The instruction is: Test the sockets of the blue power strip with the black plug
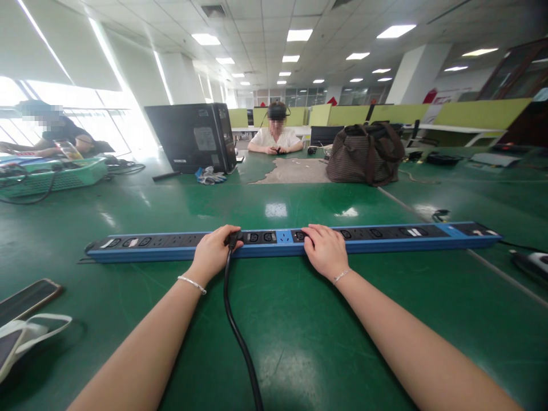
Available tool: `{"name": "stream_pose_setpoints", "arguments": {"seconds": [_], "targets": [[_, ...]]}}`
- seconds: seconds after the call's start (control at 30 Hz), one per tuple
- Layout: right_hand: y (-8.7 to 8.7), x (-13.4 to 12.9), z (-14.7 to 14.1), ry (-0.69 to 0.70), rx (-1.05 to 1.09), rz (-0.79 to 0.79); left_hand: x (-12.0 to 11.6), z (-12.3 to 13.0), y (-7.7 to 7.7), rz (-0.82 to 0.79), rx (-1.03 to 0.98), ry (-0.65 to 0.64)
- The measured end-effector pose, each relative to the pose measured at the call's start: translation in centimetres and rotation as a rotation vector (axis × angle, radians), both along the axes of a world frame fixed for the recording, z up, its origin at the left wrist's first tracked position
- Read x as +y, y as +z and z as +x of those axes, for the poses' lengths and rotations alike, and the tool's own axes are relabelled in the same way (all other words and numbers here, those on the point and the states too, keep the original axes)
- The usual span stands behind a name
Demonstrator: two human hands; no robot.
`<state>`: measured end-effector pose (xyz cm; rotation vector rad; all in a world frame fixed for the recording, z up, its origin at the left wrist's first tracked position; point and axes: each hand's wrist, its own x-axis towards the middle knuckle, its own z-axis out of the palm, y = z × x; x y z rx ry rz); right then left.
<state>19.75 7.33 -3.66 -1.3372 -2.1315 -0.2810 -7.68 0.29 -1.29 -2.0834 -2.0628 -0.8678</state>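
Note:
A long blue and black power strip (285, 248) lies across the green table in front of me, its sockets facing up. My left hand (216, 246) is closed around a black power plug (233, 240) at a socket left of the strip's middle. Whether the plug is fully seated in the socket is hidden by my fingers. From it a thick black cord (238, 334) hangs toward me and leaves at the bottom edge. Right of the light-blue socket, my right hand (326, 249) grips the strip, fingers over the top and thumb on the front side.
At the far side stand a black computer case (188, 138), grey gloves (209, 176) and a brown bag (363, 153). A green basket (64, 177) with cables is far left. A phone (28, 301) lies near left. One person (276, 137) sits opposite, another (64, 134) at left.

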Motion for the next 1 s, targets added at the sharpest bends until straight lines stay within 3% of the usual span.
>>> {"name": "stream_pose_setpoints", "arguments": {"seconds": [0.3,0.47,0.53,0.83,1.0], "targets": [[0.0,0.0,0.0,0.017,0.009,0.010,0.4,-0.1,-0.9,0.058,-0.099,-0.049],[-0.1,0.1,0.0,0.016,0.021,0.008,0.3,-0.9,1.1,0.334,-0.346,0.141],[-0.1,0.1,0.0,0.020,0.022,0.006,0.1,-1.5,1.9,0.370,-0.339,0.145],[-0.1,0.2,0.0,0.020,0.009,0.011,-0.5,-4.2,2.5,0.256,-0.288,0.129],[-0.1,0.2,0.0,0.015,0.014,0.011,-1.1,-6.5,3.8,0.159,-0.300,0.152]]}}
